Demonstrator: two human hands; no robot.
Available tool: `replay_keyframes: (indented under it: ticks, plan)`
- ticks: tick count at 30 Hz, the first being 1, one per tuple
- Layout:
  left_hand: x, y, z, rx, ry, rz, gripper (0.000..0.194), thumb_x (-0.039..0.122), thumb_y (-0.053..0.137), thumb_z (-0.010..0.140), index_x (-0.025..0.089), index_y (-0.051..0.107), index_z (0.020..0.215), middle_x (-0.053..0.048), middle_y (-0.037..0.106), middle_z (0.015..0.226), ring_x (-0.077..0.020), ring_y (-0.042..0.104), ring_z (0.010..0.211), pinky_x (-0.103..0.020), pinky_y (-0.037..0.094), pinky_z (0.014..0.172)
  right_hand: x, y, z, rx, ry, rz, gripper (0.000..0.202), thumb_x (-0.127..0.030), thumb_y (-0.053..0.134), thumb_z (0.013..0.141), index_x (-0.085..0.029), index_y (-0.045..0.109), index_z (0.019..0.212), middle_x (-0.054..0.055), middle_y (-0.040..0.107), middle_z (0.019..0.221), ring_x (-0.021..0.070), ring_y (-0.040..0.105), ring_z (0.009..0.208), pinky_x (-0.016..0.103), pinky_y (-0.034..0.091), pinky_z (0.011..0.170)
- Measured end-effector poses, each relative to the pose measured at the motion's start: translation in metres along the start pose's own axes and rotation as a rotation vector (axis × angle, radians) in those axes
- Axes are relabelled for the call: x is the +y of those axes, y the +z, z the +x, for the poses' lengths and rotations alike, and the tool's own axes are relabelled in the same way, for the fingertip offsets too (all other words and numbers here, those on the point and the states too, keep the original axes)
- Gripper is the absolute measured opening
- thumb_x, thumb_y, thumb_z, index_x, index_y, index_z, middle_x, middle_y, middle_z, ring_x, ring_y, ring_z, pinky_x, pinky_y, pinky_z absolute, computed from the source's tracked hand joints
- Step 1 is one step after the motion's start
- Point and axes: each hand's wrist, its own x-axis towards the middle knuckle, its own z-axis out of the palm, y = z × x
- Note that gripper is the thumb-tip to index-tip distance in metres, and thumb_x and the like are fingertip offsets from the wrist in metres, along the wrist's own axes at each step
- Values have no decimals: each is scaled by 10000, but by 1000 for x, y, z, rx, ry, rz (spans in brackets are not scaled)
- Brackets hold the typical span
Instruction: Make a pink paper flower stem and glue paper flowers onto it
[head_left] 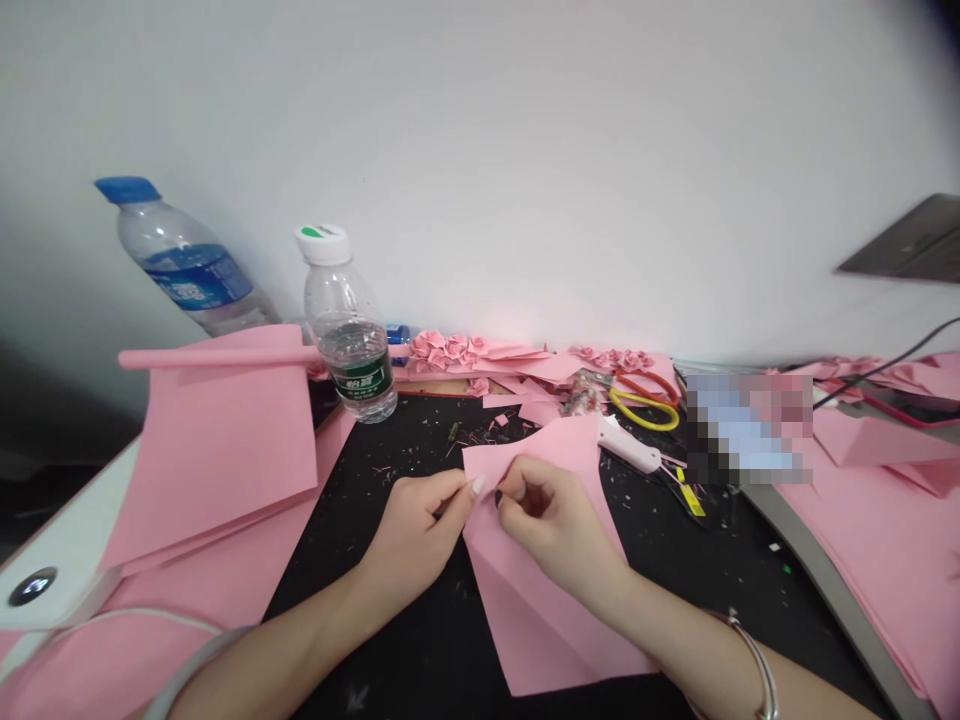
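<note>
A sheet of pink paper (555, 620) with a crease across it is tilted above the black mat. My left hand (427, 520) pinches its left edge near the top, thumb against forefinger. On the upper part of the same sheet, my right hand (544, 505) has its fingers curled and thumb and forefinger pressed together at the paper. A small dark spot shows at its thumb tip; I cannot make out what it is. Just beyond the right hand lies a white-handled tool (630, 446). Scissors with red and yellow handles (646, 410) rest behind it.
A water bottle with a white cap (352, 340) stands at the back left; a blue-capped bottle (195, 265) leans behind. Pink sheets (225, 460) lie left, more paper (870, 540) right. Folded paper roses (450, 350) line the wall. Scraps litter the black mat (360, 540).
</note>
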Motion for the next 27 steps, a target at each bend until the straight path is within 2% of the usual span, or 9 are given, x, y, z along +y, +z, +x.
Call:
replay_keyframes:
  ticks: [12, 22, 24, 27]
  plan:
    - [4, -2, 4, -45, -149, -145, 362, 322, 417, 873, 183, 316, 554, 54, 267, 556, -86, 262, 520, -204, 223, 466, 0, -1, -1, -38, -28, -40, 202, -33, 453, 652, -200, 359, 589, -59, 376, 589, 91, 344, 555, 214, 284, 503]
    - [-2, -4, 7, 10, -210, -215, 378, 382, 450, 869, 178, 375, 561, 47, 322, 569, -102, 328, 552, -208, 283, 501, -3, -1, -2, -63, -56, -88, 223, -28, 442, 650, -204, 322, 582, -61, 328, 582, 91, 316, 551, 223, 264, 495]
    - [-4, -6, 8, 33, -222, -242, 374, 395, 457, 866, 176, 401, 569, 40, 362, 572, -109, 352, 556, -210, 300, 502, -4, -1, -3, -52, -50, -89, 212, -36, 450, 666, -202, 345, 585, -63, 333, 573, 90, 327, 543, 220, 273, 492]
    - [-3, -7, 9, 48, -211, -246, 367, 393, 452, 872, 171, 438, 580, 32, 416, 576, -113, 378, 550, -213, 303, 490, -4, -3, -1, -41, -42, -67, 156, -76, 460, 734, -195, 444, 635, -52, 424, 593, 98, 401, 559, 220, 329, 522]
